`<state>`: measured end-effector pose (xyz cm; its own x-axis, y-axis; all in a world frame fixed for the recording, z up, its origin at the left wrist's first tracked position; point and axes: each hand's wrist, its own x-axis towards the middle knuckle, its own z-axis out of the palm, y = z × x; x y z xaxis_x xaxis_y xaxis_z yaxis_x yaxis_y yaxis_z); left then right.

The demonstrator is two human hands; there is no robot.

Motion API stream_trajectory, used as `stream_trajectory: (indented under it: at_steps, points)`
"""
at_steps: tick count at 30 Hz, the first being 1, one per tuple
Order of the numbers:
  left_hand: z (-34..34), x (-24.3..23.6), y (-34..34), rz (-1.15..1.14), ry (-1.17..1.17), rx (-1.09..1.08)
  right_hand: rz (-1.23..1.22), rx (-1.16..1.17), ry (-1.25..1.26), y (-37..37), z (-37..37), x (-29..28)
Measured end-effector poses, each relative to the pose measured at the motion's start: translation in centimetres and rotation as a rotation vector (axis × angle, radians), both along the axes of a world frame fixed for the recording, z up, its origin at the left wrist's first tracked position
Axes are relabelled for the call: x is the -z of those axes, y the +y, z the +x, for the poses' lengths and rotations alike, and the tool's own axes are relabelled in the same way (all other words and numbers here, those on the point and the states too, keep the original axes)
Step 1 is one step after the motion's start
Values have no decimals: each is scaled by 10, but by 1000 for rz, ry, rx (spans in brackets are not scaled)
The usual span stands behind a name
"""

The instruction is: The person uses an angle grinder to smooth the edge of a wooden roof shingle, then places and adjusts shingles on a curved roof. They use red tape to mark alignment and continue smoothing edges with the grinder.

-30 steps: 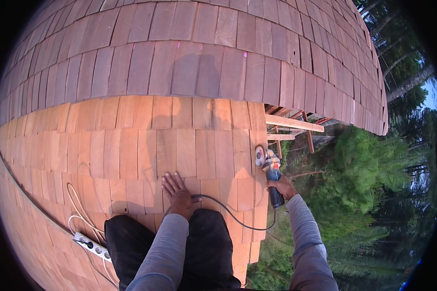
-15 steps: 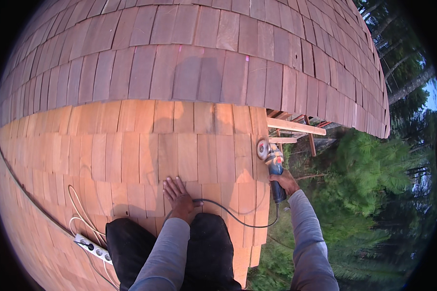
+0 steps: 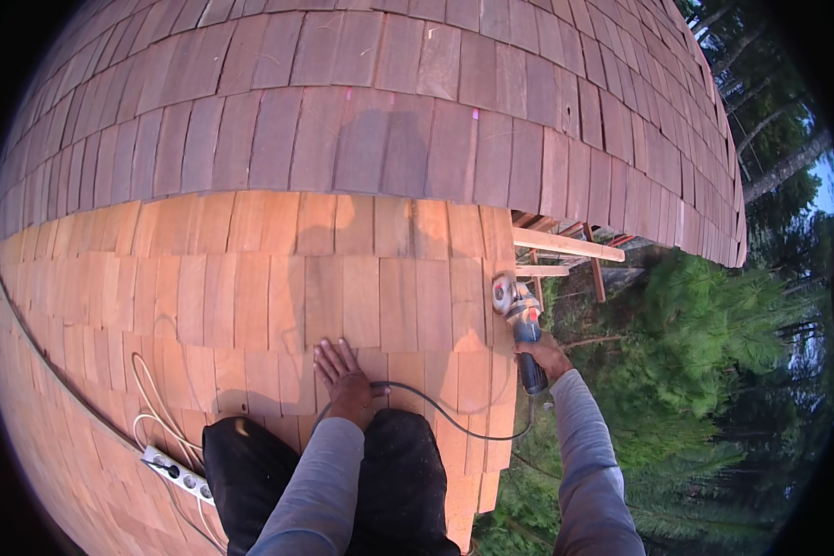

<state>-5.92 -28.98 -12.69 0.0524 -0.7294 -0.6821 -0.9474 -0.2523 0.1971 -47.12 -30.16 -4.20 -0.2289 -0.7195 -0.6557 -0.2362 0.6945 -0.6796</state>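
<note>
My left hand (image 3: 346, 378) lies on light orange wooden shingles (image 3: 343, 301) with its fingers spread, beside a dark power cable (image 3: 454, 417). My right hand (image 3: 548, 355) grips an angle grinder (image 3: 530, 326) with a dark body and metal guard. The grinder's disc end sits at the right edge of the orange shingle course, where it partly covers that edge. The grinder's cable loops down from its handle toward the left hand. My knees in black trousers (image 3: 403, 463) rest on the shingles below the left hand.
A white power strip (image 3: 180, 474) with coiled pale cord (image 3: 153, 389) and a dark plug lies at lower left. Older reddish shingles (image 3: 389, 148) span the top. At right, the roof edge drops away toward trees (image 3: 704, 343), with exposed timber battens (image 3: 565, 243) jutting out at the upper corner.
The view has shifted slightly, so the roof sits a little lower in the picture. The grinder has moved a little upward along the shingle edge. My left hand stays in place on the roof.
</note>
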Motion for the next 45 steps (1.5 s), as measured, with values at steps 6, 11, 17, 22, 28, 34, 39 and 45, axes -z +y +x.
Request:
stream_trajectory:
  at_steps: [6,11,17,22,28,34,39,45]
  points:
    - [0,0,-1,21,2,6,-7,22,16,-13,0,-5]
    - [0,-4,-1,24,1,-4,-44,45,-4,-24,1,-5]
    - [1,-6,-2,34,20,-11,-49,18,-6,-35,-5,-2]
    - [1,-9,-3,27,25,-8,-21,20,2,-36,-8,1]
    - [0,-16,-4,38,-12,2,-31,-2,-7,-28,-6,1]
    - [1,-15,1,-4,-7,17,-11,15,-2,-26,-3,0]
    - [0,-9,2,-11,12,-9,9,15,-11,-34,-4,-2]
    - [0,-3,1,-8,36,-19,-28,46,-25,-38,-3,-6]
